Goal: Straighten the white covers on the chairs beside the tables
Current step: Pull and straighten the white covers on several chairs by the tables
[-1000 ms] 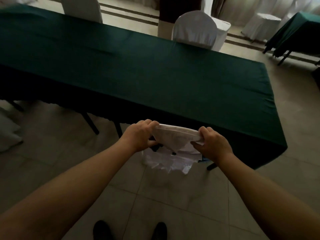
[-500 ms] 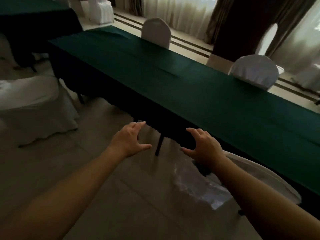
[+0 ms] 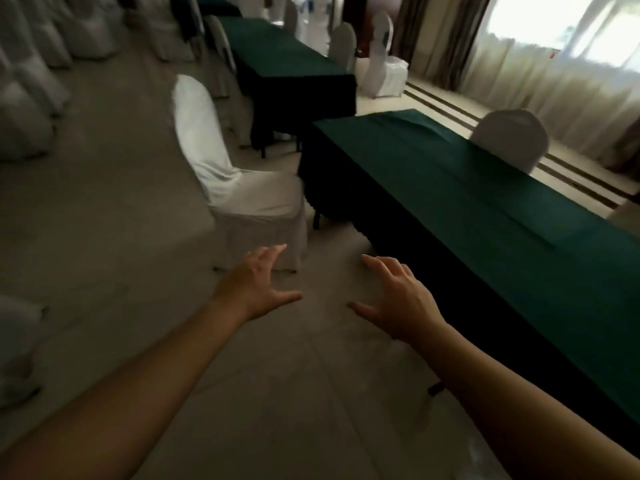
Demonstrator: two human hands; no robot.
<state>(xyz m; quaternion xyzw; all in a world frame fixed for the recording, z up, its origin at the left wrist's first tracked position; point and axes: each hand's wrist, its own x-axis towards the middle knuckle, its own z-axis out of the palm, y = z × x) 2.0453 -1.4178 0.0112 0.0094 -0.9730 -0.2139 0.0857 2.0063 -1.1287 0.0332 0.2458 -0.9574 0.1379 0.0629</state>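
Standing at far left, several blurred white-covered stacked chairs (image 3: 31,109) line the tiled floor (image 3: 277,393). One white fabric-covered chair (image 3: 239,181) stands beside two long tables draped in dark green cloth (image 3: 485,216). Left hand (image 3: 258,285) and right hand (image 3: 401,299) hover with fingers spread, grasping nothing, near that chair.

Bare floor (image 3: 311,393) runs ahead between covered chair (image 3: 242,188) (left) and green-clothed table (image 3: 502,216) (right).
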